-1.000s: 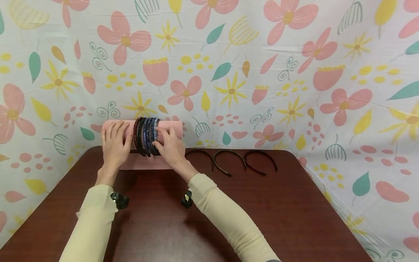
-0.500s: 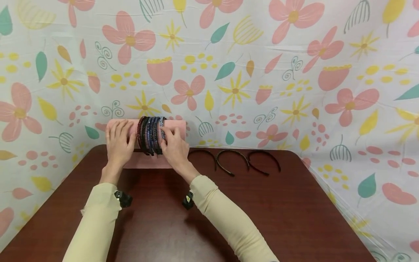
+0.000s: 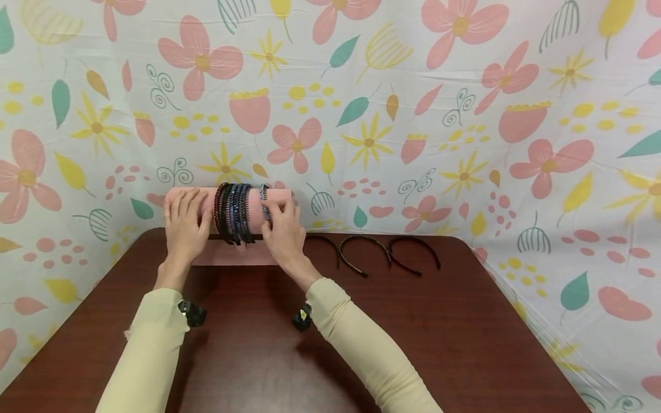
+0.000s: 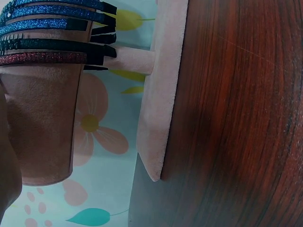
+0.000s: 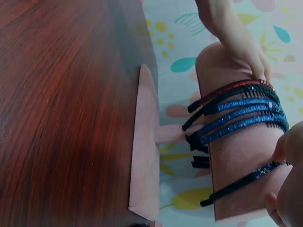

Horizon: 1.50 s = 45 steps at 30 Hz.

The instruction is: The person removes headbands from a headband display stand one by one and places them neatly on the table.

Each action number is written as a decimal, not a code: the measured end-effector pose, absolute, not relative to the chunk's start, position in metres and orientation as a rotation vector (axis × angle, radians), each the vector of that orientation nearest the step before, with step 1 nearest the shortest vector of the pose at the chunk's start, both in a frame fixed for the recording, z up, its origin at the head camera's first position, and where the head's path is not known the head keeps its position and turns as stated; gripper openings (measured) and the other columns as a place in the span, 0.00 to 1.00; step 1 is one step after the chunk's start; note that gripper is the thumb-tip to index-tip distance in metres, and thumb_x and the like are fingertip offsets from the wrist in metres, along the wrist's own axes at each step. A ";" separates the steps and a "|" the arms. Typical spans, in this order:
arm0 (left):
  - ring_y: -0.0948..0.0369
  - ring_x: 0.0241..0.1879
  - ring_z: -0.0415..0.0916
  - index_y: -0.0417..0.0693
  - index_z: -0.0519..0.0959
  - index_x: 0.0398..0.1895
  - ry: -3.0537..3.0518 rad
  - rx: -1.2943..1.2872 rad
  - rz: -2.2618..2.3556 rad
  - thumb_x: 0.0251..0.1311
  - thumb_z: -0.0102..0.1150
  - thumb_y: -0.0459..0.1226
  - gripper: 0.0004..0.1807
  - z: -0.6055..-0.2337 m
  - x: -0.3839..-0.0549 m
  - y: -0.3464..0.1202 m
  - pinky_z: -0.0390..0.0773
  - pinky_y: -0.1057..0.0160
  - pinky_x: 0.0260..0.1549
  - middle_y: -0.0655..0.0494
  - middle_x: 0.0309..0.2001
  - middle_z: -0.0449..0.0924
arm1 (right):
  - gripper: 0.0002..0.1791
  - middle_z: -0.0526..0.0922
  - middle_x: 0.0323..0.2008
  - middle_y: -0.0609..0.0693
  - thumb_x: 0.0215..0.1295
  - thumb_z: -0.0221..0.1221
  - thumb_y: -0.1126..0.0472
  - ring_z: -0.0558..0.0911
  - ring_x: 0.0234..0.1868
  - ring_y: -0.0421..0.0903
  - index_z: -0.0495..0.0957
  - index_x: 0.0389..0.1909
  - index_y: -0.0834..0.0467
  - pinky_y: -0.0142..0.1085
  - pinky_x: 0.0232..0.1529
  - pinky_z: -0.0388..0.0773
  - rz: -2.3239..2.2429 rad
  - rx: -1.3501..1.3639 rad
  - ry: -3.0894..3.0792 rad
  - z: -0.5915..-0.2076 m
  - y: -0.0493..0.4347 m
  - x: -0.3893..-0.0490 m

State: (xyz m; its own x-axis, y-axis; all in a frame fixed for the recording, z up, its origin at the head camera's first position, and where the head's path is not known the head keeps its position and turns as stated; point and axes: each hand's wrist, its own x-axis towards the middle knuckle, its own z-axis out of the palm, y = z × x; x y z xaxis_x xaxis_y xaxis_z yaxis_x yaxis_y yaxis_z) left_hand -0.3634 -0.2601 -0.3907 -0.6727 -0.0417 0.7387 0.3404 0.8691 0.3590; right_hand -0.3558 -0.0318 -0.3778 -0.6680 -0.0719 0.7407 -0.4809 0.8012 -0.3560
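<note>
A pink padded headband stand (image 3: 255, 213) lies crosswise at the back of the table, a horizontal roll on a post above a flat base (image 5: 146, 156). My left hand (image 3: 186, 226) rests on the roll's left end, fingers draped over the top. Side by side around the middle sit several toothed headbands (image 3: 233, 212), in dark red (image 5: 232, 89), dark green and glittery blue (image 4: 52, 10). Toward the right end, my right hand (image 3: 285, 232) pinches a silvery-blue glitter headband (image 5: 244, 182), which still straddles the roll with a gap from the others. Its black tip points down toward the base.
Three dark, thin headbands lie in a row on the table to the right of the stand, among them a patterned middle one (image 3: 351, 261). The brown wooden table (image 3: 413, 332) meets a floral cloth (image 3: 361, 86) behind.
My right hand has slid the silvery-blue headband rightward along the roll, opening a gap from the rest. My left hand stays on the roll's left end. The view shifted slightly.
</note>
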 end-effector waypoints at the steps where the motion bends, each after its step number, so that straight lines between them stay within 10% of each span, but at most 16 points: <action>1: 0.47 0.75 0.51 0.46 0.68 0.68 -2.238 -0.217 -0.616 0.75 0.41 0.48 0.25 -0.390 -0.363 -0.260 0.32 0.45 0.77 0.45 0.71 0.63 | 0.24 0.73 0.52 0.49 0.59 0.62 0.63 0.72 0.40 0.48 0.79 0.56 0.40 0.32 0.13 0.60 0.701 0.400 -2.222 -0.378 -0.030 -0.356; 15: 0.48 0.75 0.50 0.47 0.68 0.69 -2.248 -0.210 -0.620 0.75 0.40 0.49 0.26 -0.390 -0.362 -0.259 0.31 0.46 0.77 0.45 0.72 0.63 | 0.25 0.74 0.54 0.52 0.63 0.59 0.66 0.74 0.24 0.42 0.79 0.59 0.41 0.28 0.16 0.59 0.949 0.472 -2.267 -0.375 0.008 -0.358; 29: 0.47 0.75 0.50 0.46 0.68 0.68 -2.236 -0.212 -0.620 0.74 0.42 0.47 0.25 -0.390 -0.360 -0.258 0.32 0.46 0.77 0.44 0.71 0.63 | 0.22 0.84 0.43 0.53 0.66 0.60 0.69 0.85 0.42 0.47 0.79 0.60 0.53 0.35 0.40 0.83 1.077 0.539 -2.260 -0.374 0.043 -0.365; 45: 0.47 0.75 0.50 0.46 0.69 0.68 -2.218 -0.217 -0.626 0.74 0.42 0.48 0.25 -0.391 -0.361 -0.258 0.32 0.46 0.77 0.45 0.71 0.64 | 0.26 0.83 0.42 0.55 0.63 0.64 0.69 0.85 0.43 0.49 0.76 0.63 0.58 0.39 0.37 0.82 1.171 0.552 -2.196 -0.378 0.067 -0.363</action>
State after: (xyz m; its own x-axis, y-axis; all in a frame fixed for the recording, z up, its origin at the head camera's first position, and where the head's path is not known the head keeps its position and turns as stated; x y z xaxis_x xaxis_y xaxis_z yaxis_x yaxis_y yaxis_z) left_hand -0.3611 -0.2580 -0.3908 -0.6629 -0.0483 0.7472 0.3496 0.8625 0.3658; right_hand -0.3627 0.0670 -0.3783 -0.7440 -0.0848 0.6628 -0.5975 0.5286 -0.6030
